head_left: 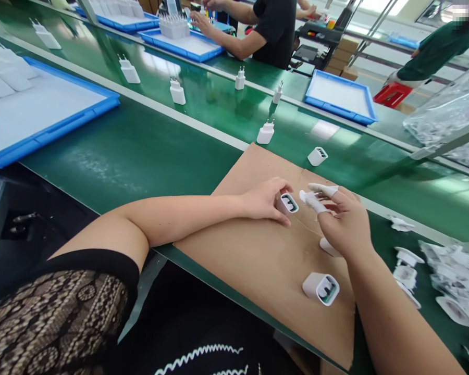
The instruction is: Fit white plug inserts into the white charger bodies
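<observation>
My left hand (264, 200) lies on a brown cardboard sheet (258, 260) and pinches a white charger shell (288, 203), whose open end faces me. My right hand (346, 221) hovers just right of it, wearing white finger cots, its fingertips pinched on a small white part (305, 197) close to the shell's opening. Another open charger shell (321, 288) lies on the cardboard near my right forearm. A white piece (329, 247) shows under my right palm.
Several white chargers (266, 132) stand on the green conveyor belt (140, 151). An open shell (317, 155) lies beyond the cardboard. Blue trays (341, 97) sit left and behind. White plug caps (408, 258) are piled at right. A person in black (273, 28) works opposite.
</observation>
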`<act>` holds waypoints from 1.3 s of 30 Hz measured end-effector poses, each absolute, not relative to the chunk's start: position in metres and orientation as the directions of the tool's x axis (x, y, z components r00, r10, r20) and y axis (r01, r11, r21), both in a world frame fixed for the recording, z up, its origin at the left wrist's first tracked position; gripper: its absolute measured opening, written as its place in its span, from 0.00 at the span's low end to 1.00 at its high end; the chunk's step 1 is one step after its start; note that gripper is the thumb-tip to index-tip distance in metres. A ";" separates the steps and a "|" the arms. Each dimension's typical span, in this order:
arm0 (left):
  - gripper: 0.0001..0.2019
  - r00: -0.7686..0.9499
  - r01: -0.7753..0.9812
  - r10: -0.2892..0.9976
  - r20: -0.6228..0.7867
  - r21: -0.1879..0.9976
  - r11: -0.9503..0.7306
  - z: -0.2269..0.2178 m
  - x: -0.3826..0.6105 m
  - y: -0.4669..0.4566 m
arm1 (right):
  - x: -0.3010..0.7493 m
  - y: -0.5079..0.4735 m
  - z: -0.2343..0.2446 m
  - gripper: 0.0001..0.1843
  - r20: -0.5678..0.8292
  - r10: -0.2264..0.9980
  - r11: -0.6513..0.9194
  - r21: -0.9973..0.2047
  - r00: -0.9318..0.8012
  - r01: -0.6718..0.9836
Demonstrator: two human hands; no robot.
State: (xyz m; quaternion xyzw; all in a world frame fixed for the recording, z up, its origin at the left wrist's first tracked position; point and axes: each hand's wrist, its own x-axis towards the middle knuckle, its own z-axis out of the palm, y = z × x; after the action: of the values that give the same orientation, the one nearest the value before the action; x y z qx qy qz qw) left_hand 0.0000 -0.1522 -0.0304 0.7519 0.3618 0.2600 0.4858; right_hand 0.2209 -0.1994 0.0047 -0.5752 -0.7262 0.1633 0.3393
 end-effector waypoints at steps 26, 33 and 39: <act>0.21 0.615 0.493 0.725 0.311 0.565 -0.661 -0.045 0.010 -0.173 | 0.202 -0.204 0.009 0.09 0.424 0.769 0.554 -0.066 -0.479 0.830; 0.28 0.632 0.651 0.717 0.292 0.302 -0.697 -0.050 0.015 -0.176 | 0.196 -0.209 0.004 0.12 0.377 0.901 0.341 -0.313 -0.214 0.886; 0.19 0.638 0.582 0.713 0.292 0.423 -0.694 -0.039 0.008 -0.172 | 0.213 -0.215 0.005 0.26 0.193 0.975 0.212 -0.673 -0.108 0.708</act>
State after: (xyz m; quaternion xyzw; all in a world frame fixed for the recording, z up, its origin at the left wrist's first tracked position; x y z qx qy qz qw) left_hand 0.0079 -0.1717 -0.0388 0.8931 0.3625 0.2228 0.1464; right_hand 0.2130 -0.2147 0.0050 -0.5901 -0.7131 0.2137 0.3123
